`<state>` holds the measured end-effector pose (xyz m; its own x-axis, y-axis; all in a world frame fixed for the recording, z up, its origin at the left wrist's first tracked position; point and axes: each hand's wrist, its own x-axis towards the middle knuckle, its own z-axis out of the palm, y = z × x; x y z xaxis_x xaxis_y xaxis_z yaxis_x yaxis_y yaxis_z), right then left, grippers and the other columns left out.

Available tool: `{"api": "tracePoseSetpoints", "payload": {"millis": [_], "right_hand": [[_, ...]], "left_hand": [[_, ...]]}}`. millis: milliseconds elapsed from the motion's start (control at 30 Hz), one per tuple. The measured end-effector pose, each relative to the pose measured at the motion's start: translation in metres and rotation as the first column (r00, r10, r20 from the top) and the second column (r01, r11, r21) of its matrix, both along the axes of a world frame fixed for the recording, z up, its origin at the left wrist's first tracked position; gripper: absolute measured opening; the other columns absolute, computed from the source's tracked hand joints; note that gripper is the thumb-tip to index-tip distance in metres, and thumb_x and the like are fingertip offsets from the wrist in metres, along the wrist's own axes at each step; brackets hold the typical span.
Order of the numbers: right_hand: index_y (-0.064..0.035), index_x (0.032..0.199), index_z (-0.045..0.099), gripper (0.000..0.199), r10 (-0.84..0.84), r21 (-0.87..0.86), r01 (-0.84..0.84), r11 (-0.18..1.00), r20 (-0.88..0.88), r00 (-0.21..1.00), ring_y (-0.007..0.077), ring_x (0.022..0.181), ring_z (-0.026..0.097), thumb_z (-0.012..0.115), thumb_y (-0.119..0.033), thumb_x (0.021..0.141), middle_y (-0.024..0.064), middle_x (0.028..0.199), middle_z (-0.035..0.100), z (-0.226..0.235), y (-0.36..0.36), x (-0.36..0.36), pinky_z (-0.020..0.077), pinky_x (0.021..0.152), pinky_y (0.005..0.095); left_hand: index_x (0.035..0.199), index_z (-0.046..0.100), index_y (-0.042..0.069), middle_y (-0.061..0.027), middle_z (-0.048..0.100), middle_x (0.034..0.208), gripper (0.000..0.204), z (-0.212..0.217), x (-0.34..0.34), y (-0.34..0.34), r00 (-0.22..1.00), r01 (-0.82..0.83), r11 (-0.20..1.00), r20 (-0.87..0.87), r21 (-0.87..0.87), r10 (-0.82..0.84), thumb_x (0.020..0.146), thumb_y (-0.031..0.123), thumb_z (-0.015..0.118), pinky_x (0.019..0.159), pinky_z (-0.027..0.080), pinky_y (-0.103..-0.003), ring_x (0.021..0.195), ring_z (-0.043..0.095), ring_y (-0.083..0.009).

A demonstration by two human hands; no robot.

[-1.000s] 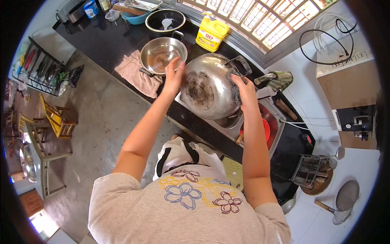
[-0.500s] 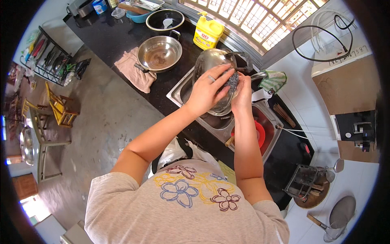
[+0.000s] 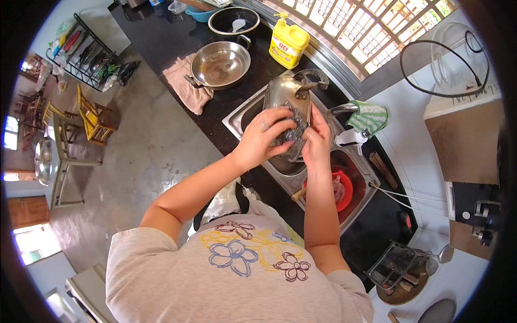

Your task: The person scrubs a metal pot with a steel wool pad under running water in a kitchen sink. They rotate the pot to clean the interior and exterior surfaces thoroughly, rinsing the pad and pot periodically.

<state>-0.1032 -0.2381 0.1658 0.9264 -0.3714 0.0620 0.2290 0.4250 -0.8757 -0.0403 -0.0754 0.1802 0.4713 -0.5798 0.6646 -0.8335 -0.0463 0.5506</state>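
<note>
A shiny metal pot with a dark handle is tilted over the left sink basin. The fingers of my left hand curl over a grey steel wool scrubber and press it against the pot. My right hand grips the pot's edge on the right, its fingers bent close to the scrubber. Part of the pot's near side lies hidden behind my hands and the scrubber.
Left of the sink are a steel pan, a pink cloth and a yellow pump bottle. A faucet with a green striped cloth stands behind the sink. A red bowl sits in the right basin.
The pot has turned in my hands, so its handle now points up and to the right. My left hand and the scrubber have moved lower on it. The whole view has shifted slightly.
</note>
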Motion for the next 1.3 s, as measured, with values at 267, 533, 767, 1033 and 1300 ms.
{"api": "tracePoseSetpoints", "payload": {"millis": [267,533,767,1033,1300], "right_hand": [[0.0079,0.147,0.04,0.079,-0.049,-0.016,0.048,0.999,-0.082,0.995,0.0194,0.128,0.054,0.043,0.015,0.069,0.0135,0.142,0.055,-0.007,0.014,-0.002,0.039,0.108,0.0296],[0.0067,0.147,0.041,0.081,-0.179,-0.109,0.17,0.979,-0.082,0.98,0.0195,0.126,0.056,0.042,0.014,0.067,0.0137,0.139,0.056,0.002,0.037,0.028,0.0416,0.107,0.0313],[0.0063,0.148,0.039,0.078,-0.233,-0.073,0.227,0.971,-0.086,0.969,0.0198,0.122,0.058,0.043,0.015,0.071,0.0146,0.133,0.06,0.007,0.044,0.056,0.042,0.106,0.0317],[0.0081,0.146,0.039,0.057,-0.211,-0.337,0.14,0.931,-0.185,0.96,0.0115,0.104,0.061,0.059,0.004,0.093,0.0114,0.12,0.066,0.007,0.05,0.066,0.0466,0.09,0.0238],[0.0087,0.139,0.047,0.048,-0.335,-0.597,0.141,0.789,-0.226,0.915,0.0132,0.099,0.063,0.063,-0.009,0.098,0.0165,0.117,0.068,-0.004,0.047,0.066,0.0483,0.086,0.0259]], "left_hand": [[0.104,0.065,0.005,-0.0145,0.064,0.119,0.042,-0.001,0.023,-0.004,0.977,-0.019,0.996,-0.213,-0.082,0.001,0.064,0.003,0.08,0.098,0.05,-0.042,0.117,0.061,-0.035],[0.104,0.062,0.005,-0.015,0.063,0.118,0.04,-0.016,0.074,0.007,0.91,-0.157,0.966,-0.409,-0.205,0.061,0.067,-0.001,0.074,0.096,0.05,-0.04,0.114,0.061,-0.0359],[0.101,0.061,0.006,-0.0138,0.062,0.12,0.037,-0.033,0.075,0.015,0.916,-0.143,0.959,-0.4,-0.242,0.036,0.068,-0.001,0.074,0.099,0.048,-0.04,0.118,0.06,-0.0339],[0.111,0.053,0.004,-0.0147,0.06,0.122,0.045,-0.004,0.122,-0.006,0.888,-0.098,0.962,-0.458,-0.256,-0.031,0.074,-0.004,0.077,0.097,0.049,-0.035,0.112,0.061,-0.0253],[0.119,0.053,0.003,-0.0175,0.068,0.102,0.042,-0.001,0.125,-0.047,0.827,-0.212,0.967,-0.554,-0.145,0.098,0.082,0.001,0.074,0.08,0.053,-0.034,0.09,0.069,-0.0289]]}}
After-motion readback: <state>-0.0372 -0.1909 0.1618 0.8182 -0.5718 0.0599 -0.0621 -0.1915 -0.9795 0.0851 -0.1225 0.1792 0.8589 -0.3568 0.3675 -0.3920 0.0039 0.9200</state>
